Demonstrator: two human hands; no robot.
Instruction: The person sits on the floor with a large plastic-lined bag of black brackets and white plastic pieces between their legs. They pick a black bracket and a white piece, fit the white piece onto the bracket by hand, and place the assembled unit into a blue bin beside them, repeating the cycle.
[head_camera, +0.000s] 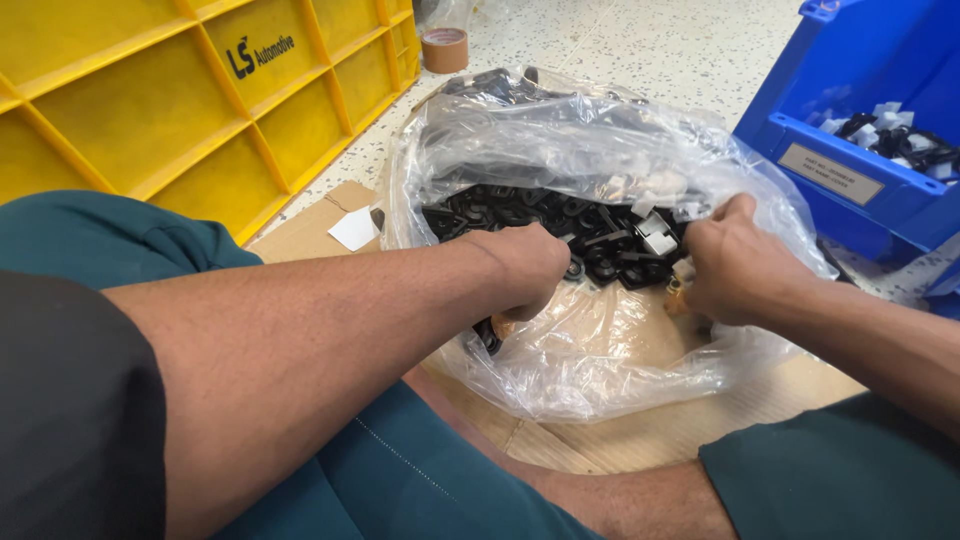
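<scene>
Both hands are working inside one clear bag (600, 350) at centre, left hand (525, 268) fisted over black clips (520, 210), right hand (735, 262) pinching clips at the pile's right, too many to be counting.

We saw a large clear plastic bag (600, 340) in the middle, lying on flattened brown cardboard (640, 435). The bag was crumpled and shiny, and it was full of small black plastic parts (540, 215), with a few white ones among them. Both hands were at its open mouth: the left hand (525, 270) was closed over the film and the parts, and the right hand (740, 262) pinched its edge. A small white label (355, 229), about square, was stuck on the cardboard left of the bag. On the front of the blue bin (850, 60) at the right sat a long pale label (830, 174), perhaps beige. The yellow crate (150, 110) at the left carried a dark printed mark (259, 54).
</scene>
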